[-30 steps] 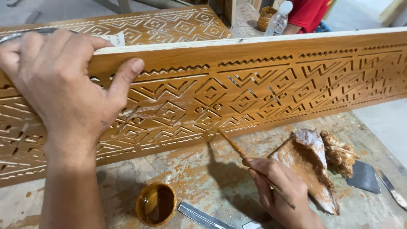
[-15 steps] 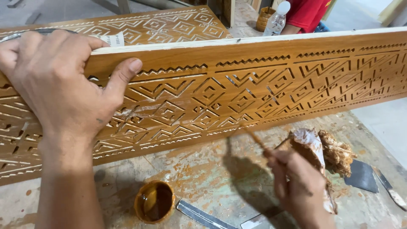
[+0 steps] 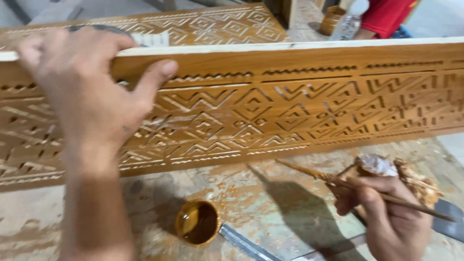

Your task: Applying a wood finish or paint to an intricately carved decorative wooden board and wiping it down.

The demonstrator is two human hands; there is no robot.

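Observation:
A long carved wooden panel (image 3: 290, 101) with cut-out zigzags and diamonds stands on its edge across the workbench. My left hand (image 3: 82, 92) grips its top edge at the left, thumb on the front face. My right hand (image 3: 386, 212) is low at the right, holding a thin stained wooden stick (image 3: 338, 182) whose tip points left, off the panel and above the bench. A stained crumpled rag (image 3: 411, 176) lies by that hand. A small round cup of brown stain (image 3: 198, 222) sits on the bench below the panel.
A second carved panel (image 3: 203, 24) lies flat behind the first. A metal scraper blade (image 3: 452, 220) rests at the right edge and a metal strip (image 3: 246, 244) near the cup. A person in a red top (image 3: 386, 17) and a plastic bottle (image 3: 350, 21) are at the far right.
My right hand has drawn the stick down and away from the panel toward the right, near the rag. The left hand keeps its grip on the panel's top edge.

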